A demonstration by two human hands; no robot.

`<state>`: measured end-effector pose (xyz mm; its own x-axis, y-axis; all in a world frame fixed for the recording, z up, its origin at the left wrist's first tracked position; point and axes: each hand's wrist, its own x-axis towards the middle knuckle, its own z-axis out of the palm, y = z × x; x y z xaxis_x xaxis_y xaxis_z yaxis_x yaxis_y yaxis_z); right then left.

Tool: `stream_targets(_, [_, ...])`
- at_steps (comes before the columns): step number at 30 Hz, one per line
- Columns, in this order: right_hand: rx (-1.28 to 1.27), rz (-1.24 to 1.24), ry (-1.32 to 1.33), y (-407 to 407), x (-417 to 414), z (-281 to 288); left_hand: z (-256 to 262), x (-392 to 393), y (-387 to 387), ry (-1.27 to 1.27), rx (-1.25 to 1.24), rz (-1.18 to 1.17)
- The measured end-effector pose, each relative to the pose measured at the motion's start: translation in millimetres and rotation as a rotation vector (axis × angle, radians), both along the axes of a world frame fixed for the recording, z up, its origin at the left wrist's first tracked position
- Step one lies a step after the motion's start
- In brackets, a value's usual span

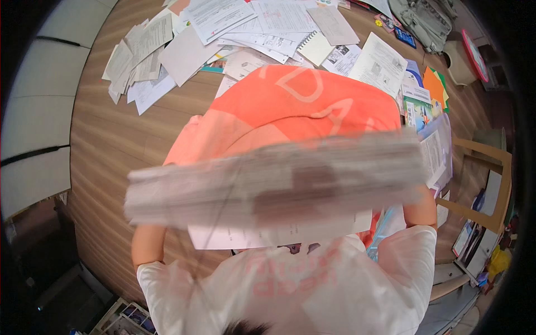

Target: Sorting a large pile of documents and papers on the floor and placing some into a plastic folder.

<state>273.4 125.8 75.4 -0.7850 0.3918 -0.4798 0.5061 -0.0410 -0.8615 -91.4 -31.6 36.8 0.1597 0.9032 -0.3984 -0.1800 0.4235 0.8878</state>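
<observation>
A wide grey-brown bundle, blurred and apparently a stack of paper sheets (276, 180), spans the view in front of my chest. White printed sheets (289, 238) stick out under its lower edge. My forearms reach up towards its two ends, one at each side. Both of my hands are hidden behind the bundle, so their grip does not show. Past the bundle, orange-red trousers with pale letters (310, 96) cover my bent legs on the wooden floor.
Loose papers (234, 21) lie across the floor at the top, with a spiral notebook (316, 48) among them. Further right are a phone (405, 37), a grey backpack (427, 21), booklets (418, 111) and a cardboard frame (502, 188). White cabinets (37, 117) line the left.
</observation>
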Motion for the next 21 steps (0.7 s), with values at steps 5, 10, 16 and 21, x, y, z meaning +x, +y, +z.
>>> stream_targets(5, [-0.661, -0.475, 0.257, -31, 23, -75, -53, 43, 3, -0.359, -0.246, 0.05])
stream_targets(10, [-0.824, -0.654, 0.319, -66, 28, -114, -65, 49, 2, -0.375, -0.257, 0.09])
stream_targets(16, [-0.872, -0.632, 0.315, -61, 27, -116, -81, 46, 0, -0.362, -0.243, 0.067])
stream_targets(21, [-0.924, -0.655, 0.269, -56, 25, -108, -72, 55, -10, -0.201, -0.233, 0.174])
